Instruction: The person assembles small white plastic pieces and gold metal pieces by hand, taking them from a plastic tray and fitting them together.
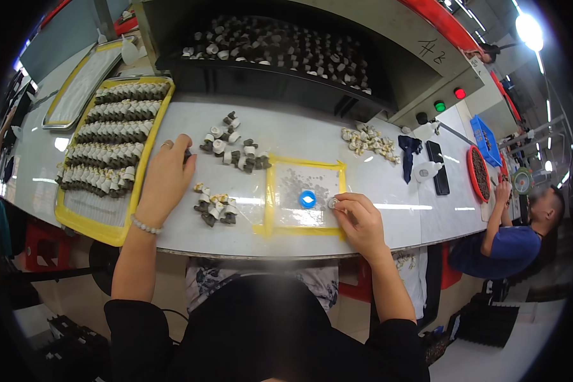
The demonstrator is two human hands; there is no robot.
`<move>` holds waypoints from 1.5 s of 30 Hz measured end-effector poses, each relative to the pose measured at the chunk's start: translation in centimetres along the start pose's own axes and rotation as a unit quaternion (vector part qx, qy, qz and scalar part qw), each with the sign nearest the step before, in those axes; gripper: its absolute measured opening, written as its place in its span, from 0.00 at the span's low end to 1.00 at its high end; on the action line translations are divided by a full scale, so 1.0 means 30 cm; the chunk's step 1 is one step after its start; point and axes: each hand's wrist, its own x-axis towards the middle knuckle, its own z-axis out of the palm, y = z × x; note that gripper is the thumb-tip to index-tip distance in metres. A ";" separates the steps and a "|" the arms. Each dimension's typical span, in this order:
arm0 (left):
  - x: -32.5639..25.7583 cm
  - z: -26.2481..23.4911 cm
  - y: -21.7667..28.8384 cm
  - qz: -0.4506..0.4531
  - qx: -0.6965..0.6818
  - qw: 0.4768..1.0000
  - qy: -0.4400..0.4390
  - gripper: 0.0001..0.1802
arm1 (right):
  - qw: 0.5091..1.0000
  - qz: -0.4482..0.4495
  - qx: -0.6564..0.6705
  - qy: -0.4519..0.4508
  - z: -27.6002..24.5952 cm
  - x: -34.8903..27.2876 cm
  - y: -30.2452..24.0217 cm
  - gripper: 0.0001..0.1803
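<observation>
white bench [312,137], yellow tray [111,232] left, loose parts [232,148] between hands

Yellow tray [95,228], yellow-taped square [270,191] — blue disc [307,198], grey-and-white parts [215,209].

Sleeves: your black long sleeves are pushed up, leaving both forearms bare.
Left wrist: you wear a bracelet [146,226] of pale round beads.
Left hand [165,178]: a slim ring [166,144] circles one finger.
Right hand [361,223]: bare, unadorned.
</observation>
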 end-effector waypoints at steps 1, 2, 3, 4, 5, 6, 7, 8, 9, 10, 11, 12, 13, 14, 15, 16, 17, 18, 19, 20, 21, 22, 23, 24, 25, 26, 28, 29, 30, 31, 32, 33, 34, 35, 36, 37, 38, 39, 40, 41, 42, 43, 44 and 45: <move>-0.001 -0.040 0.042 -0.036 -0.086 0.995 -0.027 0.09 | 1.000 0.013 -0.006 0.001 -0.005 -0.004 0.003 0.08; -0.008 -0.056 0.070 -0.071 -0.169 0.981 -0.055 0.09 | 1.000 0.018 -0.012 0.001 -0.010 -0.009 0.008 0.08; -0.029 -0.052 0.078 -0.047 -0.240 0.969 -0.042 0.10 | 1.000 0.015 -0.009 0.002 -0.014 -0.013 0.008 0.08; -0.054 -0.044 0.106 -0.044 -0.244 0.968 -0.044 0.10 | 1.000 0.013 -0.007 0.003 -0.019 -0.017 0.008 0.08; -0.086 -0.043 0.149 -0.082 -0.426 0.900 -0.042 0.10 | 1.000 0.014 -0.006 0.003 -0.017 -0.017 0.005 0.08; -0.116 -0.042 0.186 -0.118 -0.591 0.797 -0.037 0.11 | 1.000 0.023 -0.007 0.001 -0.016 -0.014 -0.001 0.08; -0.140 -0.036 0.213 -0.118 -0.591 0.797 -0.037 0.11 | 0.999 0.033 -0.008 0.000 -0.017 -0.011 -0.005 0.09; -0.166 -0.031 0.233 -0.124 -0.657 0.737 -0.099 0.12 | 1.000 0.030 -0.006 -0.001 -0.017 -0.005 -0.010 0.09; -0.185 -0.020 0.252 -0.126 -0.716 0.667 -0.162 0.14 | 0.999 0.030 -0.012 -0.009 -0.022 -0.001 -0.017 0.10; -0.201 -0.001 0.265 -0.126 -0.717 0.666 -0.162 0.14 | 0.999 0.029 -0.019 -0.017 -0.028 0.005 -0.024 0.12; -0.220 0.026 0.273 -0.138 -0.737 0.632 -0.195 0.15 | 0.999 0.028 -0.018 -0.018 -0.033 0.012 -0.033 0.12; -0.233 0.049 0.283 -0.149 -0.755 0.596 -0.228 0.16 | 0.998 0.039 -0.025 -0.042 -0.041 0.024 -0.044 0.12; -0.243 0.064 0.298 -0.150 -0.756 0.596 -0.226 0.16 | 0.996 0.049 -0.032 -0.067 -0.047 0.036 -0.055 0.13; -0.245 0.083 0.317 -0.152 -0.757 0.594 -0.226 0.17 | 0.996 0.049 -0.033 -0.067 -0.047 0.050 -0.066 0.13; -0.246 0.093 0.332 -0.153 -0.758 0.593 -0.226 0.18 | 0.998 0.040 -0.006 -0.057 -0.039 0.067 -0.082 0.13; -0.244 0.096 0.340 -0.153 -0.759 0.592 -0.225 0.18 | 0.998 0.030 0.022 -0.046 -0.029 0.081 -0.090 0.13; -0.240 0.094 0.347 -0.133 -0.752 0.601 -0.236 0.18 | 0.998 0.029 0.021 -0.046 -0.021 0.090 -0.089 0.13; -0.237 0.092 0.352 -0.113 -0.744 0.610 -0.248 0.18 | 0.998 -0.007 0.013 -0.055 -0.013 0.096 -0.085 0.12; -0.235 0.091 0.355 -0.112 -0.745 0.610 -0.247 0.18 | 0.997 -0.044 0.005 -0.065 -0.004 0.101 -0.081 0.12; -0.234 0.089 0.355 -0.128 -0.743 0.600 -0.268 0.19 | 0.997 -0.045 0.006 -0.064 0.007 0.105 -0.081 0.12; -0.233 0.088 0.355 -0.143 -0.741 0.589 -0.290 0.19 | 0.997 -0.033 0.007 -0.067 0.017 0.107 -0.080 0.12; -0.234 0.090 0.355 -0.143 -0.740 0.590 -0.289 0.19 | 0.997 -0.022 0.007 -0.069 0.023 0.110 -0.077 0.12; -0.239 0.096 0.356 -0.153 -0.740 0.588 -0.290 0.20 | 0.997 -0.023 0.008 -0.069 0.026 0.111 -0.072 0.12; -0.242 0.101 0.356 -0.163 -0.739 0.585 -0.291 0.21 | 0.996 -0.041 -0.003 -0.075 0.025 0.111 -0.065 0.12; -0.241 0.106 0.356 -0.164 -0.739 0.585 -0.291 0.21 | 0.995 -0.058 -0.014 -0.080 0.025 0.113 -0.061 0.13; -0.243 0.112 0.357 -0.169 -0.748 0.579 -0.276 0.19 | 0.995 -0.057 -0.014 -0.081 0.024 0.117 -0.067 0.13; -0.246 0.122 0.364 -0.175 -0.757 0.572 -0.262 0.18 | 0.991 -0.079 -0.058 -0.096 0.019 0.129 -0.088 0.14; -0.245 0.127 0.373 -0.174 -0.775 0.562 -0.232 0.16 | 0.991 -0.078 -0.058 -0.096 0.019 0.132 -0.090 0.14; -0.244 0.131 0.377 -0.173 -0.792 0.550 -0.201 0.14 | 0.989 -0.083 -0.073 -0.103 0.019 0.135 -0.091 0.15; -0.243 0.139 0.377 -0.173 -0.792 0.550 -0.202 0.14 | 0.986 -0.088 -0.087 -0.109 0.018 0.137 -0.093 0.15; -0.243 0.150 0.376 -0.178 -0.785 0.558 -0.202 0.13 | 0.986 -0.088 -0.088 -0.110 0.020 0.140 -0.098 0.15; -0.242 0.156 0.375 -0.183 -0.778 0.566 -0.201 0.12 | 0.984 -0.092 -0.100 -0.115 0.021 0.144 -0.103 0.15; -0.241 0.156 0.375 -0.183 -0.779 0.565 -0.202 0.12 | 0.982 -0.097 -0.112 -0.120 0.021 0.146 -0.108 0.15; -0.240 0.155 0.376 -0.192 -0.778 0.564 -0.199 0.12 | 0.982 -0.096 -0.113 -0.120 0.016 0.147 -0.111 0.15; -0.240 0.155 0.377 -0.201 -0.777 0.563 -0.196 0.13 | 0.979 -0.082 -0.117 -0.145 0.012 0.146 -0.115 0.14; -0.241 0.156 0.377 -0.201 -0.777 0.563 -0.196 0.13 | 0.976 -0.068 -0.121 -0.171 0.010 0.144 -0.117 0.13; -0.243 0.158 0.377 -0.193 -0.776 0.569 -0.193 0.14 | 0.975 -0.068 -0.121 -0.171 0.009 0.141 -0.117 0.13; -0.245 0.159 0.376 -0.185 -0.774 0.574 -0.190 0.14 | 0.977 -0.063 -0.119 -0.167 0.008 0.139 -0.117 0.13; -0.245 0.156 0.377 -0.186 -0.775 0.574 -0.190 0.14 | 0.978 -0.058 -0.116 -0.164 0.008 0.137 -0.117 0.13; -0.244 0.150 0.379 -0.183 -0.774 0.574 -0.197 0.15 | 0.978 -0.058 -0.116 -0.164 0.009 0.139 -0.119 0.13; -0.243 0.147 0.380 -0.181 -0.772 0.574 -0.204 0.15 | 0.981 -0.069 -0.111 -0.143 0.012 0.143 -0.121 0.14; -0.243 0.148 0.381 -0.181 -0.772 0.574 -0.203 0.15 | 0.983 -0.081 -0.106 -0.123 0.013 0.146 -0.121 0.15; -0.243 0.151 0.381 -0.179 -0.777 0.572 -0.194 0.15 | 0.983 -0.081 -0.106 -0.123 0.014 0.149 -0.119 0.15; -0.243 0.154 0.379 -0.176 -0.781 0.570 -0.185 0.15 | 0.985 -0.077 -0.093 -0.127 0.015 0.152 -0.114 0.14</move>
